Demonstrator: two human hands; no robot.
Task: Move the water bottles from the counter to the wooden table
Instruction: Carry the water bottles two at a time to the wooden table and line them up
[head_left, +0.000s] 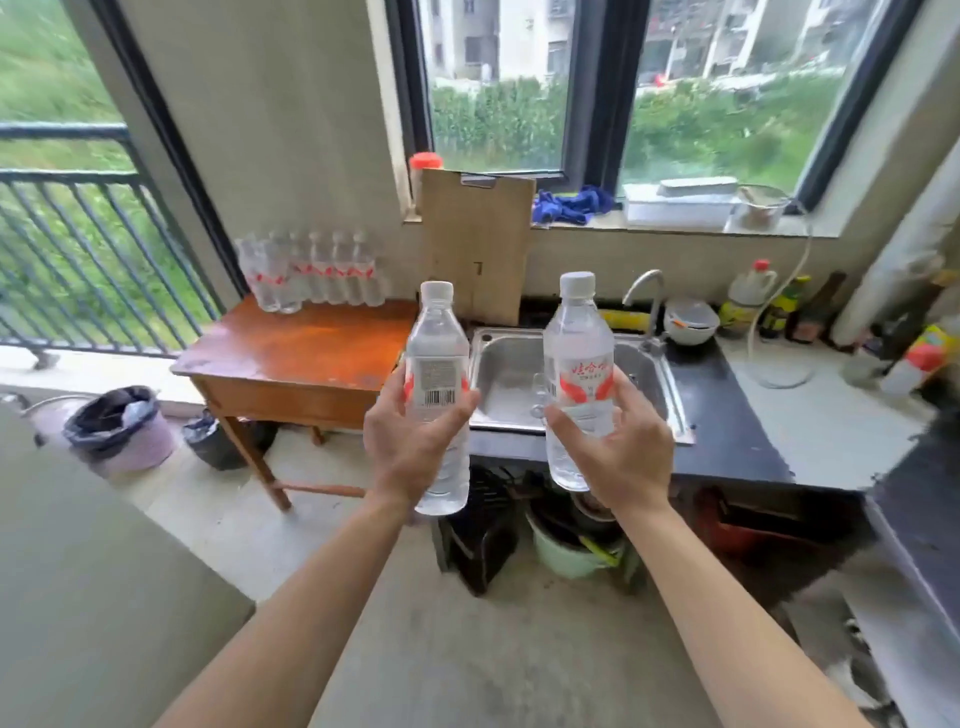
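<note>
My left hand (410, 447) grips a clear water bottle (436, 364) with a white cap, its barcode facing me. My right hand (618, 447) grips a second clear bottle (576, 358) with a red-printed label. Both bottles stand upright in the air, in front of the steel sink (504, 379). The wooden table (301, 353) is ahead to the left. Several identical bottles (311, 275) stand in a row at its back edge.
A cutting board (475, 249) leans on the wall between table and sink. The dark counter (727, 415) carries a tap, a bowl and sauce bottles at the right. Bins (119, 426) stand on the floor left of the table; buckets sit under the counter.
</note>
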